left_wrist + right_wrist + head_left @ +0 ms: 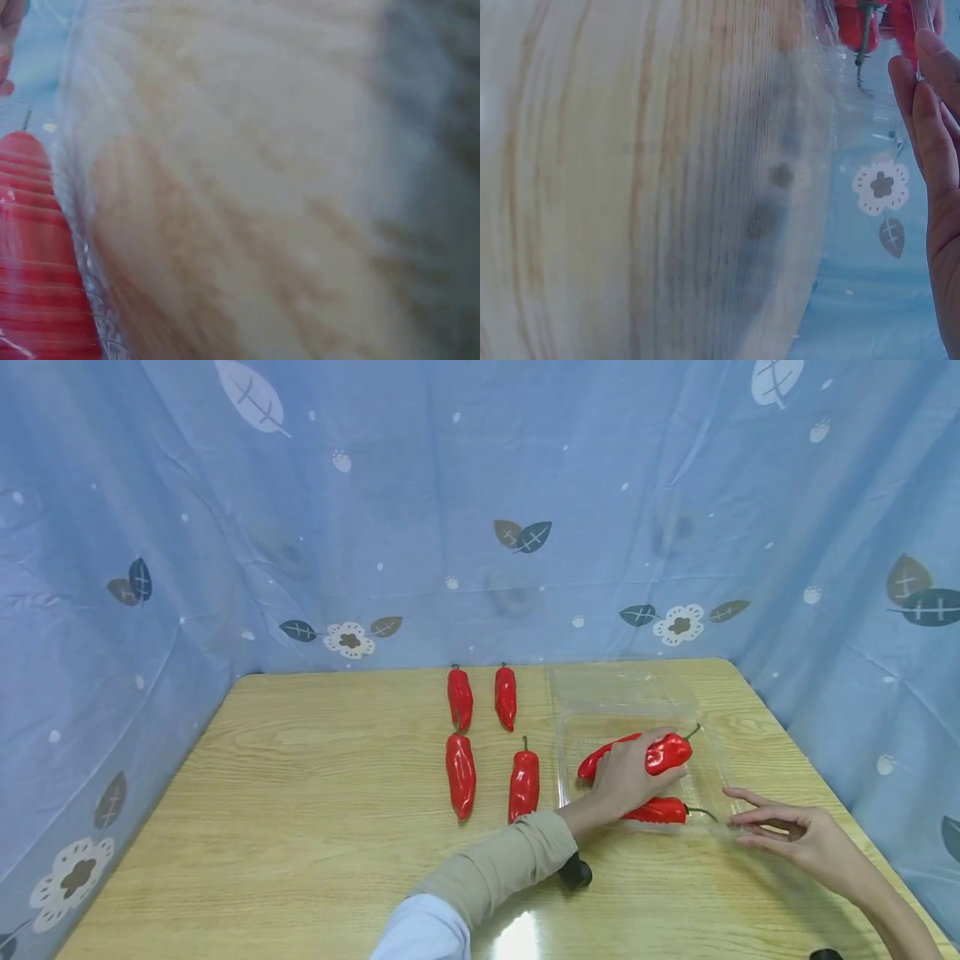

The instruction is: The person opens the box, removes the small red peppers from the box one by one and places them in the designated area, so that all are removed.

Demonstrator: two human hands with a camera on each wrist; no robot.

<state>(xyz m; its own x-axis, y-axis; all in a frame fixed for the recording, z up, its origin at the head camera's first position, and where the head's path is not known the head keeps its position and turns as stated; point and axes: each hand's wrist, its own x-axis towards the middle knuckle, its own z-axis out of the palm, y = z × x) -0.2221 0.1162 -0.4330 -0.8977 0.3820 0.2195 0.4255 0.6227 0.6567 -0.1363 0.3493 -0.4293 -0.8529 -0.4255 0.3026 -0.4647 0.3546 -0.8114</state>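
A clear plastic clamshell container lies at the right of the table, its lid folded back. Over its base, my left hand grips a red pepper whose stem points to the back right. Red also shows left of the hand; I cannot tell whether it belongs to the same pepper. Nearer the front edge of the base lies another red pepper, partly behind the left hand and wrist. My right hand pinches the container's right rim between thumb and fingers, plainer in the right wrist view, where the hand meets clear plastic.
Left of the container, several red peppers lie on the wooden table, among them a back pepper and a front pepper. A black object shows beside the left forearm. Blue patterned curtain surrounds the table's back and sides.
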